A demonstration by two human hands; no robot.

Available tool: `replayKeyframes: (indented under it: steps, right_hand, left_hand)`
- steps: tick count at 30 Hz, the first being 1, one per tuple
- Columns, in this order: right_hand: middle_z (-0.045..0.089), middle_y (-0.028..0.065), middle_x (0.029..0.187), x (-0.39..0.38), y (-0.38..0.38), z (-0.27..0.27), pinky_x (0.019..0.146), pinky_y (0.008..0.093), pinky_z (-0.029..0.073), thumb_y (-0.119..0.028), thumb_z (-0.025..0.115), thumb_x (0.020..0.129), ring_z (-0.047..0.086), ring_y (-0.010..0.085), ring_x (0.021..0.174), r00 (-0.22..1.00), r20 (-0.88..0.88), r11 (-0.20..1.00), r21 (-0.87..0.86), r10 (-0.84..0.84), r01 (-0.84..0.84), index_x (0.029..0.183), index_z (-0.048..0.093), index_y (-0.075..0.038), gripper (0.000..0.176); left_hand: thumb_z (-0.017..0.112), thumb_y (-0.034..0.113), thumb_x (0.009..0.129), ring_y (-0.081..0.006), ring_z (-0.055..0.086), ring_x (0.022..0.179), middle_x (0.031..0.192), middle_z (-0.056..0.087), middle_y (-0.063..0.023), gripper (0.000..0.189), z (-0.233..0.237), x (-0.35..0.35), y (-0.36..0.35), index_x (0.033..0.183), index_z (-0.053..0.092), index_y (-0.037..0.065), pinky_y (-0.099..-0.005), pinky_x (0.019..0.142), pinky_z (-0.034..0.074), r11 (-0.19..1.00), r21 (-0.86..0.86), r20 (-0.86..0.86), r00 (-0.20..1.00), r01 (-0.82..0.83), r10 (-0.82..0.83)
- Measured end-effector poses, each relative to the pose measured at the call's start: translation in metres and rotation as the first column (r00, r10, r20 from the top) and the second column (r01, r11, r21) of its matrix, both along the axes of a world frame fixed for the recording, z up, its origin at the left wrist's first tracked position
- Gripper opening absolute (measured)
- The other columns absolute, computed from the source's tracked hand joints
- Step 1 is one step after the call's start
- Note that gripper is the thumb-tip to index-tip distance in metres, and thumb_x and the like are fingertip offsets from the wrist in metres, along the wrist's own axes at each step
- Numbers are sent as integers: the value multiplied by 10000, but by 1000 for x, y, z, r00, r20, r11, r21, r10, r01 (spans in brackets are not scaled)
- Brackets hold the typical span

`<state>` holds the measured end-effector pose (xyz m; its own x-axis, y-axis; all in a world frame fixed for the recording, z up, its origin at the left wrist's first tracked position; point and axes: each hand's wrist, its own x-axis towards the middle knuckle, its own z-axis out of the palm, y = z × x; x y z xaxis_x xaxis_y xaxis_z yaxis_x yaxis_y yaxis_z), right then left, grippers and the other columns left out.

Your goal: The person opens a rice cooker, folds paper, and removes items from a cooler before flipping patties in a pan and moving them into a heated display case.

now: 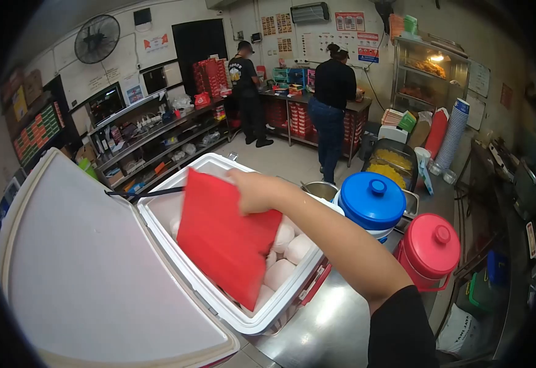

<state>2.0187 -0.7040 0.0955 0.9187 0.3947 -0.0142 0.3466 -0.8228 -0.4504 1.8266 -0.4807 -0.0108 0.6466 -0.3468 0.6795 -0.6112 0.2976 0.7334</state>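
Observation:
My right hand [249, 190] is closed on the upper right edge of a red sheet [219, 236], its fingertips hidden behind it. The sheet hangs tilted over an open white cooler box [262, 322]. Several rounded, pale wrapped items [280, 274] lie in the cooler, partly covered by the sheet. The cooler's large white lid [108, 264] stands open on the left, with a dark strap [145, 194] running to the box. My left hand is out of view.
A blue-lidded jug [372, 199] and a red jug [430, 245] stand right of the cooler, near stacked cups [455, 135]. Two people [246, 92] [330, 92] work at the back counter. Shelves [157, 144] line the left wall.

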Motion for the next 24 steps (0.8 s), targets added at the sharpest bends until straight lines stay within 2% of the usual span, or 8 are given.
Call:
replayKeyframes:
  steps: [1, 3, 5, 8, 14, 18, 22, 24]
  right_hand:
    - [585, 183, 1014, -2, -4, -10, 784, 333, 473, -121, 652, 653, 591, 258, 911, 1000, 5, 1000, -3, -4, 5, 1252, 392, -13, 662]
    - [570, 213, 1022, -16, -7, -34, 778, 322, 469, -187, 658, 718, 585, 296, 904, 797, 600, 962, 250, -68, -107, 1231, 413, -17, 594]
    - [551, 143, 1046, -68, 5, 2, 830, 325, 435, -278, 563, 846, 557, 245, 948, 934, 262, 539, 764, 243, -354, 1305, 346, -67, 550]
    - [413, 223, 1211, -137, 9, 51, 896, 341, 398, -413, 551, 841, 458, 249, 1105, 832, 417, 8, 893, 366, -451, 1367, 191, -47, 735]
    - [394, 233, 1239, -146, 16, 60, 918, 322, 386, -323, 612, 821, 454, 230, 1113, 824, 524, 173, 851, -218, -495, 1343, 122, 29, 797]
    - [497, 122, 1142, -121, -30, 31, 866, 297, 424, -154, 543, 866, 509, 152, 1019, 910, 201, 35, 979, -363, -202, 1217, 347, 27, 441]
    - [496, 158, 1168, -121, -82, 5, 874, 311, 423, -120, 565, 817, 533, 199, 1017, 909, -133, -27, 991, -395, 134, 1283, 273, 64, 581]
    - [429, 190, 1263, -116, -104, -31, 944, 327, 372, -127, 598, 809, 408, 223, 1192, 780, 175, 290, 957, -601, 9, 1295, 325, 31, 580]
  left_hand:
    - [765, 397, 515, -294, 250, 1269, 1362, 241, -190, 1153, 0, 0, 0, 1377, 90, 33, -425, 1003, 261, 1000, -1, 5, 1000, 9, -9]
    - [768, 386, 514, -290, 249, 1270, 1363, 241, -188, 1160, -1, -1, 0, 1380, 81, 32, -422, 1003, 262, 1000, -6, 22, 999, 25, -25]
    - [771, 376, 513, -286, 249, 1272, 1364, 242, -185, 1167, -2, 1, 1, 1382, 72, 31, -419, 1003, 263, 999, -14, 50, 998, 42, -41]
    - [775, 361, 512, -281, 247, 1273, 1365, 242, -181, 1178, 2, 12, -4, 1386, 59, 31, -414, 1004, 264, 999, -26, 140, 990, 21, -17]
    - [741, 440, 549, -402, 140, 1313, 1409, 178, -241, 937, 64, 35, -44, 1329, 353, 96, -560, 1015, 108, 705, 248, 578, 685, -664, 443]
    - [712, 303, 592, -349, 253, 1290, 1354, 359, -151, 727, 84, 18, -73, 1247, 476, 91, -509, 1031, 155, 540, 513, 526, 741, -668, 417]
    - [651, 186, 701, -316, 436, 1151, 1189, 513, -117, 461, 72, 2, -94, 1137, 541, 86, -560, 987, 212, 499, 504, 581, 704, -705, 407]
    - [624, 130, 705, -310, 460, 1120, 1131, 548, -116, 366, 62, -11, -101, 1059, 576, 50, -524, 999, 222, 542, 452, 600, 691, -708, 403]
